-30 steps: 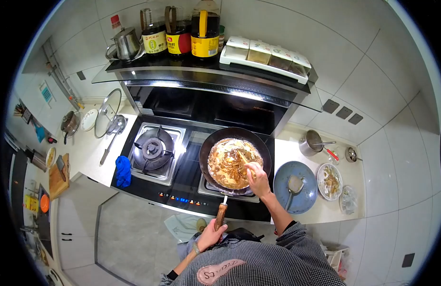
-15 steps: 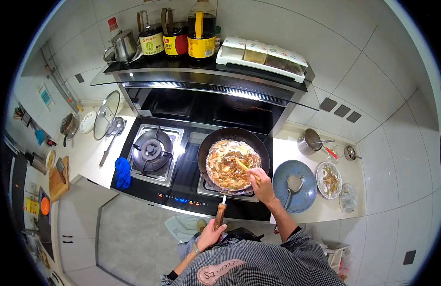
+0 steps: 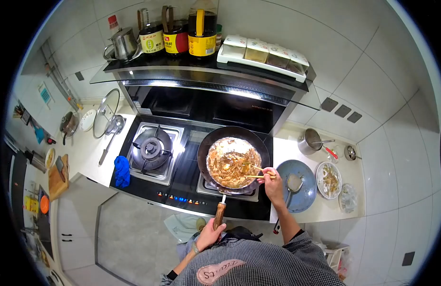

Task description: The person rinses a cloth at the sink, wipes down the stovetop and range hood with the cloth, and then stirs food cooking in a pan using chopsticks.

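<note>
My left hand [image 3: 211, 234] is wrapped round the wooden handle [image 3: 219, 217] of a dark wok [image 3: 204, 148] on the right burner. Brown noodle-like food [image 3: 230, 167] in bubbling sauce fills the wok's middle. At the wok's right side, my right hand [image 3: 273, 185] grips a pair of chopsticks [image 3: 259, 172], held apart from each other. Their tips reach into the right part of the food.
Right of the stove lie a blue pan [image 3: 304, 198] with a spatula [image 3: 294, 183], a plate of food scraps [image 3: 324, 188] and a small pot [image 3: 307, 141]. A bare burner [image 3: 152, 148], blue cloth [image 3: 121, 171], ladle [image 3: 116, 126] and glass lid [image 3: 106, 114] are leftward. Bottles [image 3: 202, 35] stand above.
My right hand has moved right and slightly down, and the chopsticks have spread apart and now point more leftward. My left hand stays on the wok handle.
</note>
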Demonstrator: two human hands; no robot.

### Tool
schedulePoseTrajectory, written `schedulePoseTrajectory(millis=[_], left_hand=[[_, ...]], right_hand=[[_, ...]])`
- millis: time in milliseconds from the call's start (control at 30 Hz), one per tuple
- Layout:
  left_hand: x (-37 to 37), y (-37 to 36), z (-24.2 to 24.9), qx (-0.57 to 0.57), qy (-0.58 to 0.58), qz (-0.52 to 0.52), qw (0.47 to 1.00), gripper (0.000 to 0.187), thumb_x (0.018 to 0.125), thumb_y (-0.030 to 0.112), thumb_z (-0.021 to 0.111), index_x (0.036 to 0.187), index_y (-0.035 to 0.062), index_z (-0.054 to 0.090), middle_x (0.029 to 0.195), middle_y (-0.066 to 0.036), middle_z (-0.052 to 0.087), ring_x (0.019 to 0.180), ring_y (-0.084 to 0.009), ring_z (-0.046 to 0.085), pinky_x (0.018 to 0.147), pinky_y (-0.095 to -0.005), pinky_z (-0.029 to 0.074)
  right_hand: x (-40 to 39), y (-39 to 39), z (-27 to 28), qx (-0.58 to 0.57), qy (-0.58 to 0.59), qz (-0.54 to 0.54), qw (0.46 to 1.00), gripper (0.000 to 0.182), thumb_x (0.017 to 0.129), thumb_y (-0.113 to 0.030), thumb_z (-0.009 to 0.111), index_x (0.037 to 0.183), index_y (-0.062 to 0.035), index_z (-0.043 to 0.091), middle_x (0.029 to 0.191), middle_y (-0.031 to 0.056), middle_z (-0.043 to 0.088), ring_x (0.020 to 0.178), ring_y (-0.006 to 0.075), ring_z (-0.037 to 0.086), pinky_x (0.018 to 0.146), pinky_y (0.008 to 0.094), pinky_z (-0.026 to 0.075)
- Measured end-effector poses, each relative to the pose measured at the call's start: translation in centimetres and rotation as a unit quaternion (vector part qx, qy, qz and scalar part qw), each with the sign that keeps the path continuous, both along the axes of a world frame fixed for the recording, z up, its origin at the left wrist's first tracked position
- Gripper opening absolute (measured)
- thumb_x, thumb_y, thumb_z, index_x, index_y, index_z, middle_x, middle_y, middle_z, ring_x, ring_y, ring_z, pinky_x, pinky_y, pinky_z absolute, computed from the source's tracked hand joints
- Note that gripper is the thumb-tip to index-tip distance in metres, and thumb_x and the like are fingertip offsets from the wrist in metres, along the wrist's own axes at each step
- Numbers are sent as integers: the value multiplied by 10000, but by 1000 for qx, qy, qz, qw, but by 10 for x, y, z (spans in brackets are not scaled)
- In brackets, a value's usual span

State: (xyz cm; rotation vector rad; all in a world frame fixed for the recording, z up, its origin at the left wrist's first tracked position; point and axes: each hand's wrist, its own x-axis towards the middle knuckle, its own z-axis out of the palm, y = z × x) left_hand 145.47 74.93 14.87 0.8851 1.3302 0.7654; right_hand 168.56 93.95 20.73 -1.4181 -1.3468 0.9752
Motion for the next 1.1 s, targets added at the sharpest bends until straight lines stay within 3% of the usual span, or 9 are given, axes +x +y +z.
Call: schedulePoseTrajectory(millis=[233,400,633,700,800,867,1100], left_hand=[[0,0,-3,-6,3,-3,1000,410,893,316,623,1090,-10,473,640,-33,543,528,-111,559,492,-268,460],[0,0,3,-20,-3,0,1000,409,891,319,624,1085,-7,469,641,-32,545,529,-110,563,492,-267,466],[1,3,17,-29,-8,3,1000,336,906,268,610,1067,13,461,642,-18,518,512,-97,524,468,-256,445],[1,3,20,-39,-6,2,999,280,913,225,608,1050,33,456,653,-7,495,512,-91,493,462,-252,425],[0,1,16,-35,-24,4,999,275,914,224,607,1048,35,458,659,-6,496,512,-90,493,461,-252,427],[0,1,9,-10,-37,3,999,396,907,280,611,1106,-19,444,627,-21,519,499,-98,536,465,-258,458],[0,3,11,-14,-33,-5,999,398,909,269,609,1116,-23,436,638,-24,517,505,-97,536,463,-253,452]], right_hand=[[-12,19,-23,17,98,26,995,205,957,-93,429,981,23,597,901,99,654,773,169,678,695,254,531],[7,40,-10,56,44,38,997,227,933,-92,419,941,15,619,786,106,665,709,175,684,629,279,548],[31,65,16,88,-33,61,994,248,946,-170,467,957,10,637,795,92,671,687,161,670,629,272,538],[37,68,12,71,-134,95,984,255,951,-196,486,972,5,640,802,85,679,700,160,672,645,271,537],[40,56,8,24,-101,126,987,289,960,-203,472,975,31,641,816,104,685,705,157,675,668,269,543],[38,43,3,-13,-49,140,989,311,965,-196,462,964,58,641,830,116,682,716,159,679,678,261,545],[1,6,-4,-45,70,150,985,284,974,-161,460,1027,71,615,944,113,657,781,181,678,722,264,544]])
